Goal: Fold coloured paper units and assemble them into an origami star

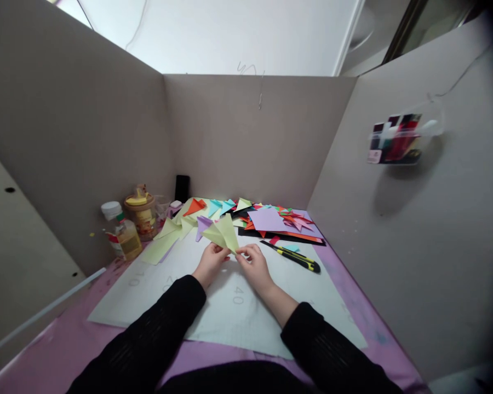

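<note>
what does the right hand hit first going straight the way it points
The right hand would meet the pale green folded paper it pinches; beyond, perhaps the purple piece, though depth is unclear.

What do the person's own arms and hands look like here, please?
The left sleeve and right sleeve are black, with fine texture lines; the right one leaves some forearm uncovered. The left hand and right hand are ungloved, and no watch shows.
</note>
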Tool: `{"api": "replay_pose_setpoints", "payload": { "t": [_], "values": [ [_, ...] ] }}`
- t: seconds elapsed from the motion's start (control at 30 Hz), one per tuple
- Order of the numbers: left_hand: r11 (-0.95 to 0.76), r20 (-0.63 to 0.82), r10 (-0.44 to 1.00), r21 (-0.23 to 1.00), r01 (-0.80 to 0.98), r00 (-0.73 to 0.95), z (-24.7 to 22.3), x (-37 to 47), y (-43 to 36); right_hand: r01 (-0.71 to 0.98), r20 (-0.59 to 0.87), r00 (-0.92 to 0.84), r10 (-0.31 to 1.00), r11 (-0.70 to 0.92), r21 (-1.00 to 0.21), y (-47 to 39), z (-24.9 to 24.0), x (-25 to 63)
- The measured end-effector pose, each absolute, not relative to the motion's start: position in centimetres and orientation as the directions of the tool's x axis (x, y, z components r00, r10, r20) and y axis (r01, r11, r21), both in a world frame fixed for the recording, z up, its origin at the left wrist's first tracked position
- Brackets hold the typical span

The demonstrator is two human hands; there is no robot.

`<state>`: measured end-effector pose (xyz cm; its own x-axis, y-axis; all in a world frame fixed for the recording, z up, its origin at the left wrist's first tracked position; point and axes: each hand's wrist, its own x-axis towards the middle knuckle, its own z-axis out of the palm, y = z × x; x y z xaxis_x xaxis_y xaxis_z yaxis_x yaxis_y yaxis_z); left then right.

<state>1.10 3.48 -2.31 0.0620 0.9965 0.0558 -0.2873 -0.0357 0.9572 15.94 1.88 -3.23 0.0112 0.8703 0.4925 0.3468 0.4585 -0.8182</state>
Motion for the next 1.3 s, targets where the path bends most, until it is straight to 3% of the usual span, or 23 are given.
{"api": "replay_pose_setpoints", "payload": {
  "t": [0.13,0.3,0.53,0.73,0.97,1.17,1.3],
  "values": [
    [0.026,0.003,0.997,0.934,-0.357,0.082,-2.2,1.2,3.4,0.104,0.339,0.047,0.939,0.333,-0.937,2.5,-3.5,15.8],
    [0.008,0.031,0.995,0.921,-0.389,0.094,-2.3,1.8,3.3,-0.104,0.198,0.08,0.977,0.206,-0.973,2.6,-3.7,15.3],
    [-0.064,0.087,0.995,0.929,-0.364,0.048,-3.0,2.7,3.1,-0.053,0.244,0.056,0.968,0.246,-0.968,2.1,-3.5,14.9],
    [-0.07,0.067,0.998,0.92,-0.385,-0.02,-3.6,2.2,3.7,-0.036,0.146,-0.013,0.989,0.145,-0.989,2.0,-4.0,14.7],
    [-0.085,0.081,0.996,0.933,-0.351,-0.024,-3.2,2.4,3.4,-0.031,0.182,-0.025,0.983,0.181,-0.983,1.9,-3.9,14.4],
    [-0.135,0.082,0.981,0.941,-0.311,-0.178,-3.2,1.6,4.1,-0.037,0.125,-0.05,0.991,0.123,-0.992,1.6,-4.9,13.7],
    [-0.144,0.109,0.981,0.963,-0.228,-0.16,-2.9,1.0,4.5,-0.075,0.16,0.027,0.987,0.162,-0.984,1.7,-4.6,14.1]
  ]
}}
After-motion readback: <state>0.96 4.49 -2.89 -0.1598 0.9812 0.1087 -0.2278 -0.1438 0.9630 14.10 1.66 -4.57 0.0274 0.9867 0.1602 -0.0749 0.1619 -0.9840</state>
